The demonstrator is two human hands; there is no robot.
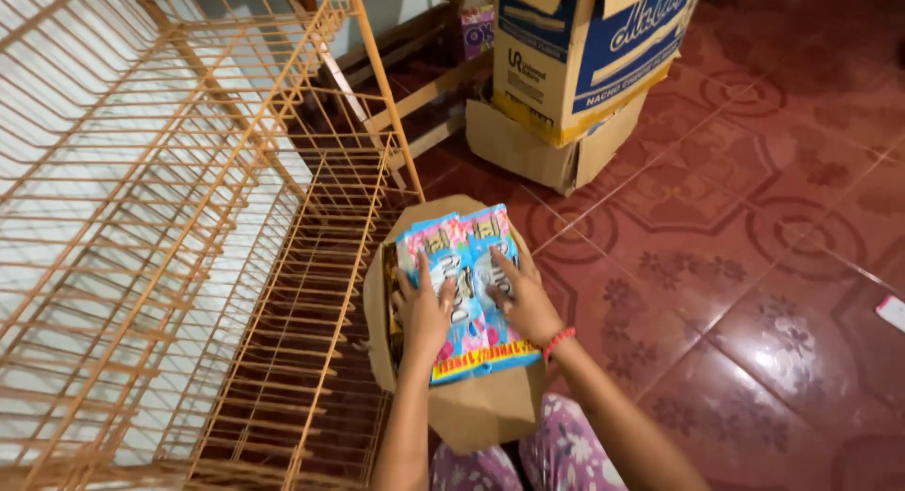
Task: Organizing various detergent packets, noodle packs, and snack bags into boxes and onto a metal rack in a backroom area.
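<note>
Both my hands rest on a stack of blue and pink snack packets (468, 298) lying in an open brown cardboard box (481, 406) on the floor. My left hand (422, 312) grips the left packets, fingers spread over them. Pressing on the right packets is my right hand (524, 298), which wears a red bracelet at the wrist. The box sits just in front of my knees, which are in floral trousers.
An orange wire display rack (189, 218) with bare shelves stands at left, touching the box. Stacked cardboard cartons (566, 67) stand at the back on the red patterned tile floor (754, 265). A small white scrap (891, 312) lies at the right edge.
</note>
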